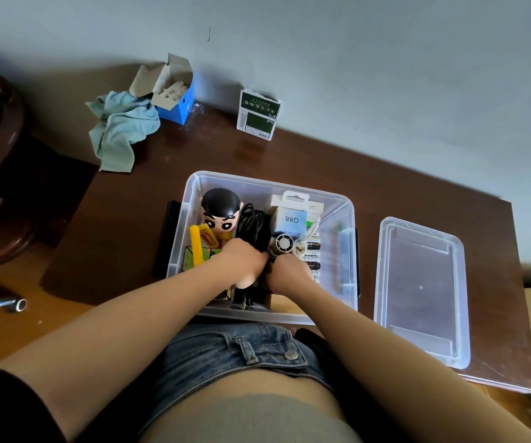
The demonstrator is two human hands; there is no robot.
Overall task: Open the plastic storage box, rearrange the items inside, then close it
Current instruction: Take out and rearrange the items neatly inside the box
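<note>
Lid [420, 289] off by the table's right edge, both hands, left hand [245, 259] and right hand [288, 271], curl around the black cable [251, 223] inside the box [348, 251], rearranging underway; next, probably tuck it down.

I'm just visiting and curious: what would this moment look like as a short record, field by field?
box: clear plastic storage box, open, on the dark wooden table
lid: lid off, flat on the table to the box's right
left hand: left hand inside the box, near the black cable
right hand: right hand inside the box, beside the left hand
contents seen: cartoon figure head, yellow bar, small white fan
grip: unclear
</note>
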